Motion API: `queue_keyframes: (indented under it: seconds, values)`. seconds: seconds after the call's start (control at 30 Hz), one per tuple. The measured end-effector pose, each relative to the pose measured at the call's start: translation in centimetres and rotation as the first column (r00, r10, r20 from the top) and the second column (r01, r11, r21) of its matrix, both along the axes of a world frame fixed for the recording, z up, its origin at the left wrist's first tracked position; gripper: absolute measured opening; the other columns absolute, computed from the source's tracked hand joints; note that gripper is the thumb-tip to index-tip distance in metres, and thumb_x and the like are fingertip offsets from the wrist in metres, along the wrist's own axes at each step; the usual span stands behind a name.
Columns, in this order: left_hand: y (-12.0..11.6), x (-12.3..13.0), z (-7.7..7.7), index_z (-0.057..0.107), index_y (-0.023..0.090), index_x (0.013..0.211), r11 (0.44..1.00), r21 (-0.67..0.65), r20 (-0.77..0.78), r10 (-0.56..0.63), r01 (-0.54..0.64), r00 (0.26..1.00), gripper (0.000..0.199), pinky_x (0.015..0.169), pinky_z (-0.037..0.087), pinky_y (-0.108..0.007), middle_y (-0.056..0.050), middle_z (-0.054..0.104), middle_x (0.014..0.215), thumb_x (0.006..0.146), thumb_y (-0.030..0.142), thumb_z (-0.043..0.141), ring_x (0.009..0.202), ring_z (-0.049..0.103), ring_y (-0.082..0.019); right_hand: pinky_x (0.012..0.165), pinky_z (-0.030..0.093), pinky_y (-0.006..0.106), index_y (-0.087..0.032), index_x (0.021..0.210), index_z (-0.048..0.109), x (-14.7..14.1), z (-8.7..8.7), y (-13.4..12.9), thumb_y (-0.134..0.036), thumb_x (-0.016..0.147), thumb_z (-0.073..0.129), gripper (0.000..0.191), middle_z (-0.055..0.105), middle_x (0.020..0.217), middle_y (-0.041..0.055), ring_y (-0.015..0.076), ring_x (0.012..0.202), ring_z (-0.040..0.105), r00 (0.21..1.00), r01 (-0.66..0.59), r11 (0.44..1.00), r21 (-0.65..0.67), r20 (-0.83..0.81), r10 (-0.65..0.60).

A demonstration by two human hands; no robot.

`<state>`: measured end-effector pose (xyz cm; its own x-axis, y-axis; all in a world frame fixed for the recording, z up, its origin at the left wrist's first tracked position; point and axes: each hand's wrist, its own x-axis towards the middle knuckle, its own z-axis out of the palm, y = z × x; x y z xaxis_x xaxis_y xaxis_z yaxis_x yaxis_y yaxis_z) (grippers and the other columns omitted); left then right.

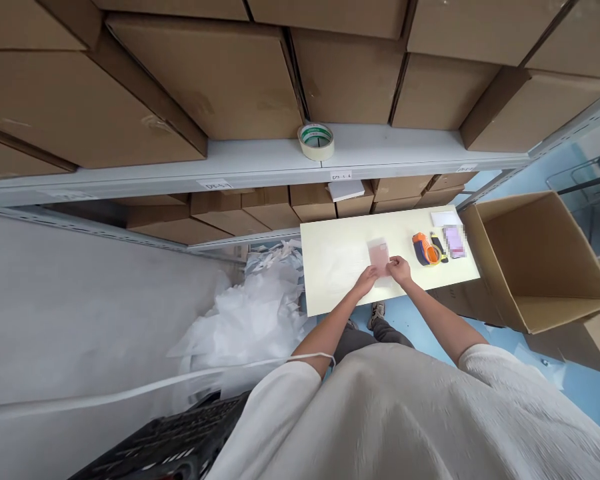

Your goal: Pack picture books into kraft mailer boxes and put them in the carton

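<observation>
A flat pink rectangular piece in what looks like a clear sleeve (379, 255) is held over the pale table (330, 267). My left hand (367, 281) grips its lower left corner. On the lower right edge, my right hand (399, 268) pinches it with closed fingers. To the right of my hands lies an orange and dark tape dispenser (422, 248). Beside it are a black and yellow cutter (438, 247) and a purple phone-like item (454, 241), partly blurred. A white card or pad (445, 219) lies at the far right corner.
An open cardboard box (555, 260) stands right of the table. White wrapping material (250, 320) is heaped on the left, near a black crate (180, 433). Above, a shelf (395, 150) carries cartons and a tape roll (316, 141). A white cord (130, 393) reaches my left arm.
</observation>
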<state>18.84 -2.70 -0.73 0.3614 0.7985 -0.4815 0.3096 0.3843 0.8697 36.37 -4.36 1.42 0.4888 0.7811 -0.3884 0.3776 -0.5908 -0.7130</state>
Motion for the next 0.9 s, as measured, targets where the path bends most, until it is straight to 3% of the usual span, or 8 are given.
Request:
queue_keyframes:
  seconds: [0.1, 0.23, 0.33, 0.4, 0.53, 0.73, 0.9]
  values:
    - [-0.1, -0.6, 0.7, 0.068, 0.019, 0.129, 0.996, -0.043, 0.02, 0.076, -0.075, 0.997, 0.033, 0.113, 0.054, -0.04, -0.014, 0.075, 0.137, 0.097, 0.018, 0.059, 0.129, 0.071, -0.024, 0.079, 0.058, 0.035, -0.022, 0.099, 0.074, -0.6, 0.7, 0.1, -0.042, 0.075, 0.065, 0.033, 0.075, 0.083, 0.0024, 0.0235, 0.08, 0.069, 0.994, -0.036, 0.999, 0.041, -0.106, 0.04]
    - [0.5, -3.5, 1.3, 0.065, 0.021, 0.128, 0.981, -0.027, -0.041, 0.193, -0.194, 0.98, 0.029, 0.101, 0.058, -0.037, -0.011, 0.077, 0.128, 0.105, 0.027, 0.049, 0.113, 0.076, -0.021, 0.08, 0.059, 0.035, -0.021, 0.099, 0.074, -2.8, 0.6, 0.1, -0.053, 0.087, 0.059, 0.037, 0.077, 0.091, 0.0066, 0.0219, 0.081, 0.071, 0.943, -0.115, 0.992, 0.053, -0.309, 0.126]
    - [1.0, -5.5, 1.3, 0.062, 0.022, 0.132, 0.972, 0.0, -0.148, 0.231, -0.234, 0.962, 0.03, 0.097, 0.059, -0.035, -0.008, 0.078, 0.123, 0.106, 0.028, 0.048, 0.106, 0.077, -0.02, 0.087, 0.059, 0.038, -0.022, 0.097, 0.073, -4.2, -0.2, -0.1, -0.051, 0.088, 0.061, 0.032, 0.079, 0.097, 0.0064, 0.0234, 0.09, 0.073, 0.936, -0.167, 0.986, 0.028, -0.31, 0.167]
    - [1.0, -6.4, 1.2, 0.059, 0.022, 0.136, 0.973, -0.006, -0.219, 0.224, -0.23, 0.95, 0.033, 0.1, 0.058, -0.036, -0.01, 0.078, 0.124, 0.104, 0.028, 0.053, 0.11, 0.076, -0.022, 0.095, 0.058, 0.04, -0.023, 0.096, 0.073, -4.8, -0.9, -0.3, -0.046, 0.086, 0.062, 0.027, 0.079, 0.101, 0.0057, 0.0246, 0.098, 0.073, 0.942, -0.196, 0.981, 0.009, -0.278, 0.191]
    - [0.4, -7.4, 0.8, 0.058, 0.02, 0.139, 0.982, 0.001, -0.285, 0.184, -0.191, 0.941, 0.041, 0.11, 0.054, -0.041, -0.016, 0.067, 0.149, 0.098, 0.023, 0.06, 0.131, 0.069, -0.027, 0.104, 0.056, 0.041, -0.023, 0.102, 0.073, -5.5, -2.3, -0.5, -0.039, 0.085, 0.063, 0.026, 0.079, 0.117, 0.0077, 0.0253, 0.111, 0.074, 0.952, -0.214, 0.976, -0.042, -0.232, 0.199]
    - [-0.4, -7.5, 0.7, 0.057, 0.021, 0.143, 0.994, 0.007, -0.208, 0.104, -0.105, 0.972, 0.053, 0.116, 0.052, -0.042, -0.013, 0.065, 0.152, 0.091, 0.018, 0.067, 0.132, 0.068, -0.028, 0.106, 0.056, 0.039, -0.021, 0.111, 0.074, -5.4, -3.4, -0.2, -0.032, 0.087, 0.061, 0.03, 0.078, 0.124, 0.0095, 0.024, 0.111, 0.074, 0.966, -0.229, 0.97, -0.084, -0.144, 0.216]
    - [0.0, -6.0, 0.3, 0.06, 0.023, 0.143, 0.998, -0.021, -0.166, 0.057, -0.061, 0.985, 0.054, 0.114, 0.053, -0.039, -0.012, 0.064, 0.155, 0.09, 0.019, 0.071, 0.138, 0.065, -0.027, 0.106, 0.057, 0.041, -0.021, 0.114, 0.076, -4.1, -3.7, -0.2, -0.031, 0.087, 0.061, 0.033, 0.078, 0.124, 0.0097, 0.0253, 0.112, 0.073, 0.973, -0.202, 0.976, -0.083, -0.128, 0.191]
